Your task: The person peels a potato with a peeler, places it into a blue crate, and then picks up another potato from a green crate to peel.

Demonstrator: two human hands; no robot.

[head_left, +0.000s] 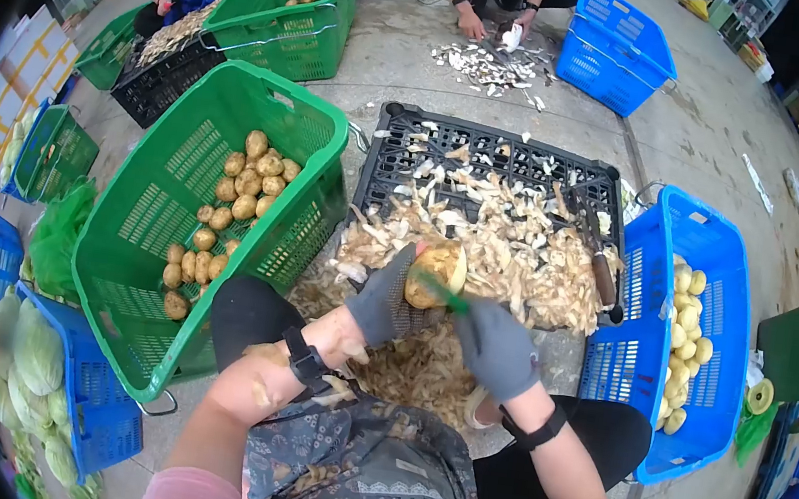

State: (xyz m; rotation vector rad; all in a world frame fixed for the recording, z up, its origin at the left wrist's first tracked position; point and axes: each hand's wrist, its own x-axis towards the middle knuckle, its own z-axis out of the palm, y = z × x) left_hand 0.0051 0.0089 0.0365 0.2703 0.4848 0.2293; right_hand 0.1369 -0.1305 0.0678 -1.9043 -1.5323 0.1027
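Observation:
A large potato point(429, 279), with a pale peeled strip along its right side, is gripped in my left hand point(381, 298), which wears a grey glove. My right hand point(495, 348), gloved the same way, closes around a green-handled peeler point(444, 294), blurred by motion and held against the potato. Both hands are above my lap, just in front of an upturned black crate point(398, 143) strewn with potato peelings point(511, 249). A knife with a brown wooden handle point(604, 278) lies at the crate's right side. More peelings cover the floor between my legs.
At left stands a green basket point(154, 157) with unpeeled potatoes point(249, 179); at right, a blue basket point(655, 283) holds peeled potatoes point(686, 333). Across from me, another person's hands point(471, 25) work above white scraps point(489, 68). Cabbages point(37, 358) fill a blue crate point(98, 392) at lower left.

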